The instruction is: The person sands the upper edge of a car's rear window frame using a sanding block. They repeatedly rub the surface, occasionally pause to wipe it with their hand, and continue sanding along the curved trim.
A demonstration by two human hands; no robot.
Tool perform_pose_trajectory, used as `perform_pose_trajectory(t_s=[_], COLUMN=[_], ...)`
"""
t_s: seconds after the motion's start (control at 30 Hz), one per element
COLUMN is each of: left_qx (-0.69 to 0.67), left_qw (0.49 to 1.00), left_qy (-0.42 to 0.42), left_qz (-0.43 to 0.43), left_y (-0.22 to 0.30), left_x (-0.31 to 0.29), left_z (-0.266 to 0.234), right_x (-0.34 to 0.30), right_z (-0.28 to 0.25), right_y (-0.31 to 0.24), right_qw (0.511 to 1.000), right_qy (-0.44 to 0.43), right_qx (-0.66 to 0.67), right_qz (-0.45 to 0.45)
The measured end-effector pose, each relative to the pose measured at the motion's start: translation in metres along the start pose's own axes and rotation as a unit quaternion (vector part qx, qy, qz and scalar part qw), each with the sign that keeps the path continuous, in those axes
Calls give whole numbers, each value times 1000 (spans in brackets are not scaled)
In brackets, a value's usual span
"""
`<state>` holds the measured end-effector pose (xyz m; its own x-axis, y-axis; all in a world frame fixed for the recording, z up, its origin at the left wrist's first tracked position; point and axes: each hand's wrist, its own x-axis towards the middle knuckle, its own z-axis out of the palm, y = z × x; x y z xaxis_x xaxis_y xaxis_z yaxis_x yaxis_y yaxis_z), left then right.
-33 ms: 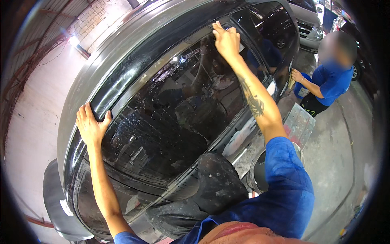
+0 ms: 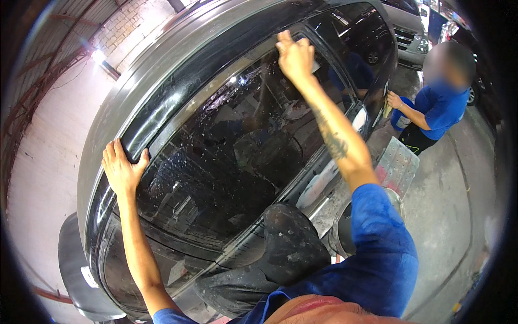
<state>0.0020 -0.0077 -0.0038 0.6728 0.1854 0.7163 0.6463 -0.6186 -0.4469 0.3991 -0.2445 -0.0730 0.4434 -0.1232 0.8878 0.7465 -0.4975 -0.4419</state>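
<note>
A black car (image 2: 178, 92) with a dusty, water-spotted side window (image 2: 216, 156) fills the middle. My left hand (image 2: 122, 168) rests on the roof edge, fingers spread on the glossy dark strip and thumb apart, holding nothing. At the far upper corner of the window, my right hand (image 2: 297, 60) presses on the door's window frame (image 2: 243, 51). Its fingers are bent down and partly closed. A small pale patch shows beside that hand; what lies under the fingers, if anything, is hidden.
At the right a person in a blue shirt (image 2: 445, 105) works on the car's end with a yellowish pad (image 2: 387, 110). A perforated metal plank (image 2: 398, 164) and a bucket (image 2: 343, 229) are beside me. Another vehicle (image 2: 410, 40) stands behind.
My right hand has slid a little to the left along the window frame, its forearm shifting with it. My left hand stays in place on the roof edge.
</note>
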Motion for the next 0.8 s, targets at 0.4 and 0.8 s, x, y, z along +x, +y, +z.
perform_pose_trajectory(t_s=[0.4,0.8], left_qx=[-139,-182], left_qw=[981,946], left_qy=[92,46], left_qz=[95,263], left_y=[55,274], left_x=[-4,99], left_z=[-15,35], right_x=[-108,-264], right_z=[-109,-322], right_y=[16,186], right_qw=[928,715], right_qy=[-220,-174], right_qx=[298,341], right_qz=[-42,585])
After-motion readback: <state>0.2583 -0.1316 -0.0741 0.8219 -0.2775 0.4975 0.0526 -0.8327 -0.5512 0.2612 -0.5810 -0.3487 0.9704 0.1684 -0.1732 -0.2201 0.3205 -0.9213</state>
